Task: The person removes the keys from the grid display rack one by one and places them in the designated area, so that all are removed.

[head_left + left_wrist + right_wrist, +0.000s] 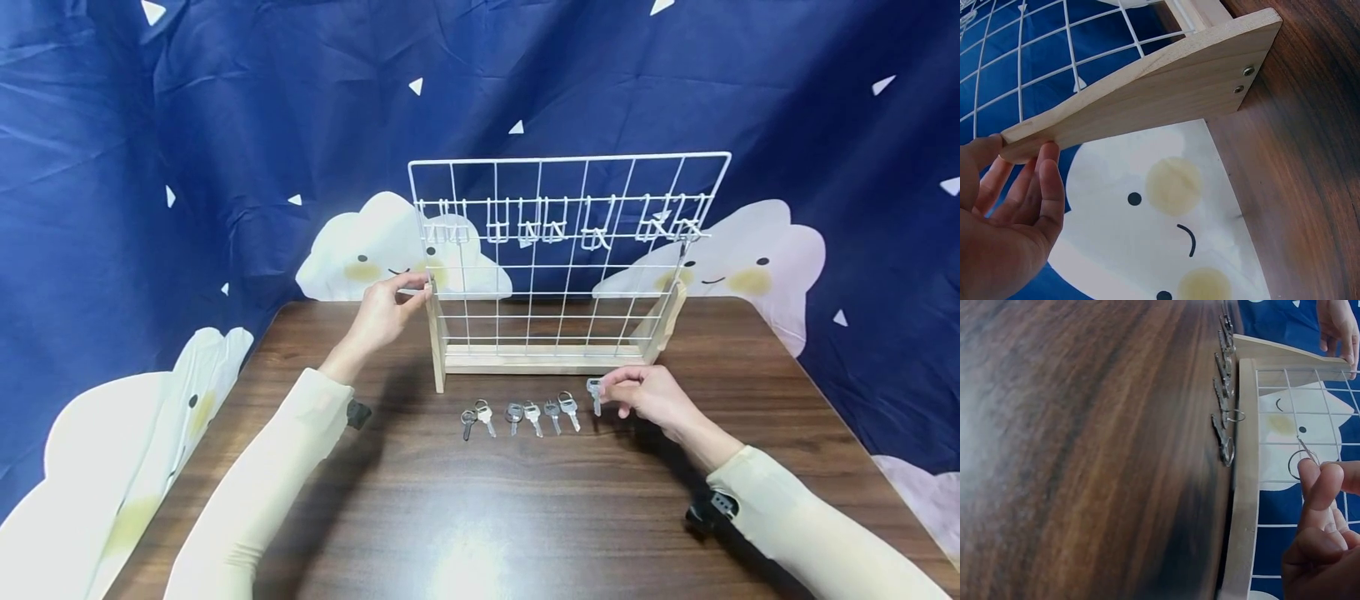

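Note:
My left hand (pixel 384 315) pinches the upper tip of the wooden side panel (pixel 1147 87) of a white wire grid rack (pixel 540 267), thumb on one face and fingers on the other. In front of the rack's right end, my right hand (pixel 651 397) holds a silver key (pixel 596 397) between thumb and fingertips, raised off the tabletop. A thin key ring (pixel 1293 464) shows beside these fingers in the right wrist view. Several more keys (pixel 532 417) lie in a row on the table, just left of the right hand, some with rings.
Several white wire hooks (pixel 596 237) hang along an upper bar of the grid. A pale wooden base bar (pixel 525 362) joins the two side panels. The brown wood-grain table (pixel 480 492) ends at a blue curtain (pixel 285 108) printed with clouds.

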`<state>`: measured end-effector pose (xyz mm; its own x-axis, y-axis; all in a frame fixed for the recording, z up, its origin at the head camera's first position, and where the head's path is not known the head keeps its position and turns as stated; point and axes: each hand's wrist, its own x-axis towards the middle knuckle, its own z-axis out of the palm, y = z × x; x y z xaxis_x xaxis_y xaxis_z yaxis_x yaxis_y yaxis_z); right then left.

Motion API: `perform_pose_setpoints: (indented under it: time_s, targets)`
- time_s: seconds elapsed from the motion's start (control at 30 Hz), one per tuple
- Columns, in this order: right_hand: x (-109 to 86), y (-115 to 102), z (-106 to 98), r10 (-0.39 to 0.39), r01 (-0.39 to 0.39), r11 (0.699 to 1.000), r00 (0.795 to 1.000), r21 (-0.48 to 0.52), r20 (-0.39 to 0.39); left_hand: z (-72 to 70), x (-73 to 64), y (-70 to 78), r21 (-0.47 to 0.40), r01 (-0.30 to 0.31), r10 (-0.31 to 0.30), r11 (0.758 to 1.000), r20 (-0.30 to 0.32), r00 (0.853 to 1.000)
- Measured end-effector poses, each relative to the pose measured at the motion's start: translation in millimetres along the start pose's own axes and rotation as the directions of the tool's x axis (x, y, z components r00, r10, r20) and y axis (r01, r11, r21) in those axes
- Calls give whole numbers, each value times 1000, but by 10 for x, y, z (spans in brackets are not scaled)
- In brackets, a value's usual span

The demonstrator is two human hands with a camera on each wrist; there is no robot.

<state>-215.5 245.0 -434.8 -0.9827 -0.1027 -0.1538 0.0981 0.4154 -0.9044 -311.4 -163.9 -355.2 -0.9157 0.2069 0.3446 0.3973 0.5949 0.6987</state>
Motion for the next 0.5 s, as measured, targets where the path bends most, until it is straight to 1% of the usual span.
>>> perform_pose_setpoints:
  time_s: [0.23,0.5]
  targets:
    - [42,38,-8,48,-46,998,999,-53,19,-9,3,-10,1,7,-7,1000,0,1000]
    - [110,155,8,92,-88,994,994,-60,58,-1,1,-5,3,-2,2,1000,-3,1000]
